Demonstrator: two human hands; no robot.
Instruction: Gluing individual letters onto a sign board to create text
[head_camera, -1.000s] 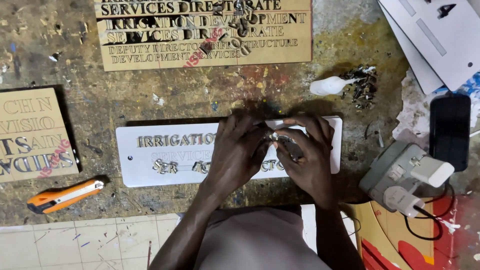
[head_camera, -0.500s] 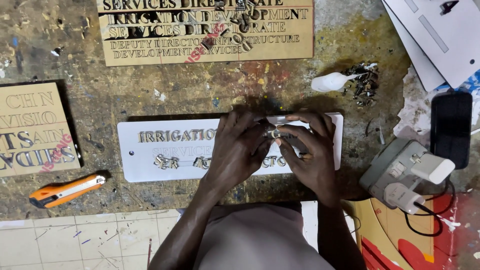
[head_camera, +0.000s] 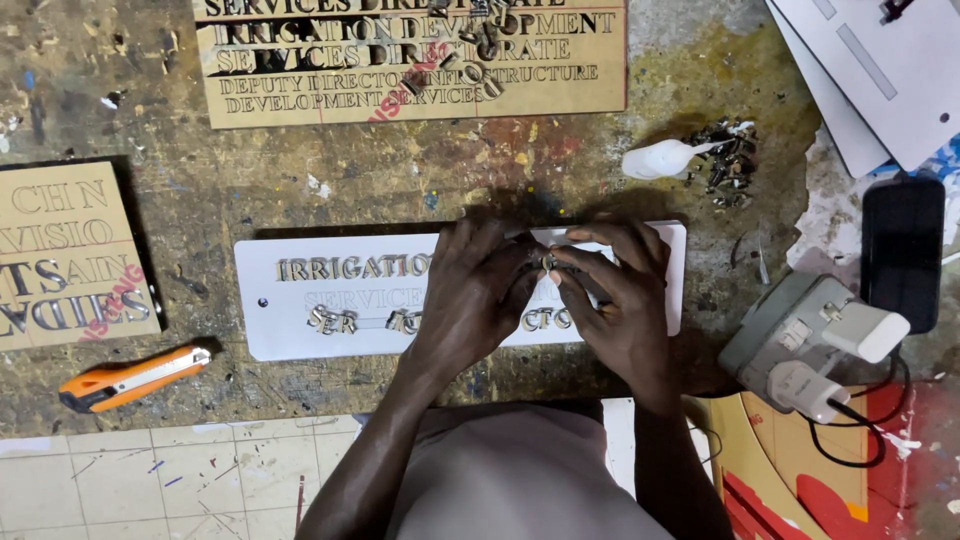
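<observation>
Over the white sign plate (head_camera: 300, 330), lying flat mid-bench, both hands met fingertip to fingertip — left hand (head_camera: 475, 290) and right hand (head_camera: 615, 300) pinched shut on a small metal letter (head_camera: 549, 262), best pressed squarely along its row — wrists bent inward, cut-out template board (head_camera: 420, 60) beyond.

A white rectangular sign plate (head_camera: 290, 320) is laid flat on the worn workbench, partly covered with raised metallic letters in two rows. One small metallic letter (head_camera: 548, 262) is pinched just above its middle.
</observation>
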